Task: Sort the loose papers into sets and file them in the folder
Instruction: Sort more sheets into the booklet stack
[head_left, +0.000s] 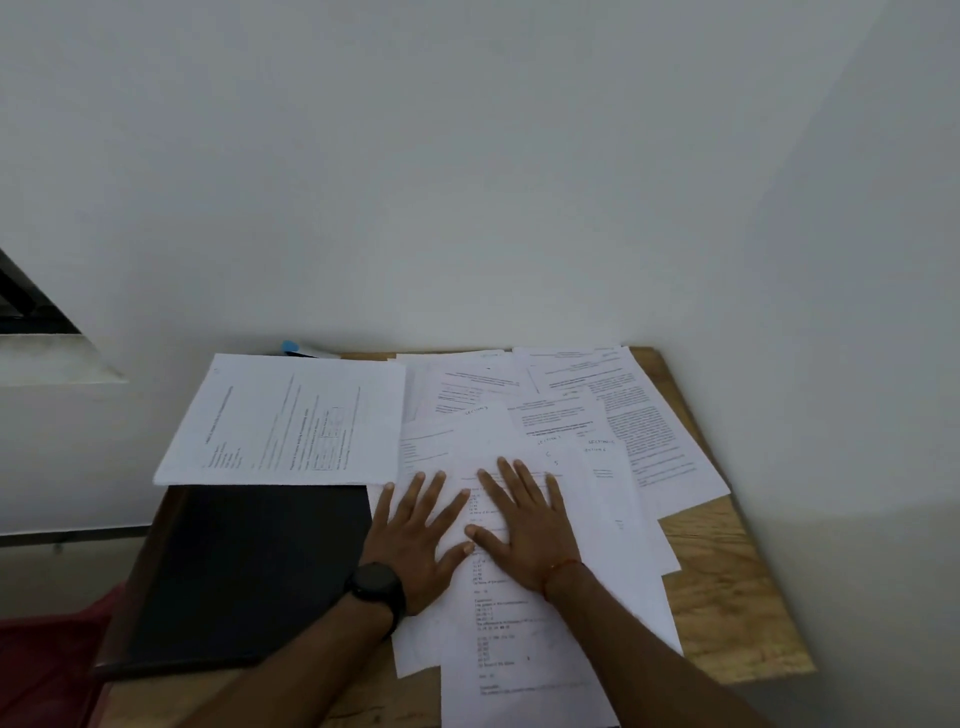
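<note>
Pale, bare wall (467, 156) fills most of what we see, and below it stands a light plywood table (737, 597) pushed into the corner. Across its middle and right side lies a spread of loose white printed papers (571, 415), overlapping at many angles, some with handwritten headings that we cannot read.

Our left hand (415, 540) lies flat on these papers, palm down, fingers straight and fanned apart, gripping nothing. A black round wristwatch (376, 590) sits on that wrist. Our right hand (524, 530) rests just beside it in the same way, flat and spread, with a thin orange thread bracelet (561, 569) at the wrist. The two thumbs point toward each other and nearly meet over a long white sheet with a printed list (498, 623) that runs toward us under both hands.

To the left lies a closed flat black folder (249, 561), its right edge just beside our left hand. A neater white stack of printed pages (291, 421) lies turned sideways behind the folder and covers its far edge. Behind that stack a small blue object (291, 347) peeks out against the wall; we cannot tell what it is. Red cloth (41, 665) shows at the lower left, off the table.
</note>
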